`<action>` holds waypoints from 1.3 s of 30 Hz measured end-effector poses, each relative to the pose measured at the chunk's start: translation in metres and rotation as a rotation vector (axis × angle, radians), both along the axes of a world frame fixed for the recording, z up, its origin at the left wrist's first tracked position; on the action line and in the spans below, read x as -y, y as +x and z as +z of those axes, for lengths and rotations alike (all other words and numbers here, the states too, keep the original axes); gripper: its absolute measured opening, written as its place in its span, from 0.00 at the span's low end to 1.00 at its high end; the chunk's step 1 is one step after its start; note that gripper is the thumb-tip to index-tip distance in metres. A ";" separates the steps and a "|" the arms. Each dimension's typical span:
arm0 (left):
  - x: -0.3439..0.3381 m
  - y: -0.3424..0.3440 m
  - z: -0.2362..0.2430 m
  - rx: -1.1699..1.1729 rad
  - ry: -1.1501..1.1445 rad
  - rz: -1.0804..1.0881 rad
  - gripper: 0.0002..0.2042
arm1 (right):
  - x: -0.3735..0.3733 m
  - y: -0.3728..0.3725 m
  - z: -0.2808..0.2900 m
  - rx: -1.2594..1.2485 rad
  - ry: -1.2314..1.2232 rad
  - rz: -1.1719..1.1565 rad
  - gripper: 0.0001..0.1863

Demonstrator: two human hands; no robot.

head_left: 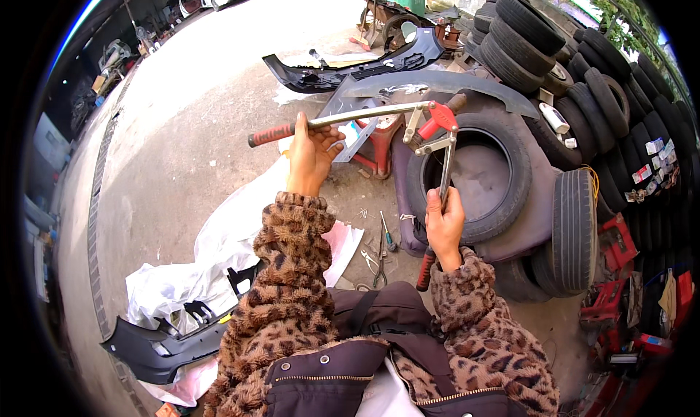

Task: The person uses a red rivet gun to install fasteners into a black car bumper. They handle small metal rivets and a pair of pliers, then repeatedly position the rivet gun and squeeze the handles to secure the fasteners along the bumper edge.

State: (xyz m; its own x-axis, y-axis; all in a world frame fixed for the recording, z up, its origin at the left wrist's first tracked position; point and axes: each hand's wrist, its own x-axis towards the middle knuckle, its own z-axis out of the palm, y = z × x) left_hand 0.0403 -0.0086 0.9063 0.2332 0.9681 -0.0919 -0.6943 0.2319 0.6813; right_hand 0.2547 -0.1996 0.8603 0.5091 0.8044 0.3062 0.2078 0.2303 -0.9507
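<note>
Lever tool [442,118]: over the lying tire's [517,187] left part.
Left hand [312,156]: loosely holds the long handle [364,114], left of tire.
Right hand [445,220]: closed around other handle [425,271].
Progress: handles stand apart, unpressed; what is finished, I cannot tell.
</note>
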 end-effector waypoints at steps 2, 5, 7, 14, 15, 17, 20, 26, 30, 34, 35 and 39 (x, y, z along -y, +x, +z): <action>0.026 0.015 -0.011 0.236 -0.172 -0.019 0.21 | 0.005 0.010 -0.018 0.287 0.037 -0.007 0.16; 0.019 0.012 -0.053 0.666 -0.156 -0.124 0.15 | 0.011 0.004 -0.027 0.488 0.060 0.167 0.14; 0.020 0.014 -0.046 0.678 -0.214 -0.212 0.13 | 0.018 0.004 -0.029 0.551 0.061 0.222 0.13; 0.025 0.017 -0.035 0.431 -0.217 -0.080 0.13 | 0.024 -0.004 -0.032 0.415 0.005 0.202 0.14; 0.026 0.017 -0.034 0.435 -0.220 -0.085 0.13 | 0.023 -0.003 -0.033 0.421 0.020 0.200 0.14; 0.028 0.018 -0.034 0.442 -0.230 -0.096 0.12 | 0.025 -0.001 -0.036 0.431 0.047 0.197 0.14; 0.029 0.018 -0.028 0.458 -0.168 -0.125 0.12 | 0.025 0.001 -0.039 0.417 0.061 0.222 0.14; 0.036 0.019 -0.008 0.418 -0.162 -0.108 0.13 | 0.024 0.000 -0.038 0.404 0.087 0.236 0.12; 0.035 0.019 -0.009 0.427 -0.154 -0.126 0.12 | 0.023 0.000 -0.036 0.396 0.087 0.230 0.12; 0.037 0.020 -0.007 0.407 -0.158 -0.128 0.12 | 0.025 0.000 -0.034 0.408 0.088 0.207 0.13; 0.037 0.021 -0.008 0.400 -0.161 -0.126 0.12 | 0.023 0.000 -0.031 0.410 0.094 0.197 0.13; 0.059 0.029 -0.015 0.163 -0.287 -0.034 0.16 | 0.032 -0.003 -0.026 0.350 0.060 0.161 0.14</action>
State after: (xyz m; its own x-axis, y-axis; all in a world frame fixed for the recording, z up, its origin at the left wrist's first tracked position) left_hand 0.0697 -0.0678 0.8913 0.2993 0.8993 -0.3187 -0.7770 0.4236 0.4656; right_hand 0.2521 -0.2314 0.8342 0.2342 0.8410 0.4878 0.4737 0.3394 -0.8127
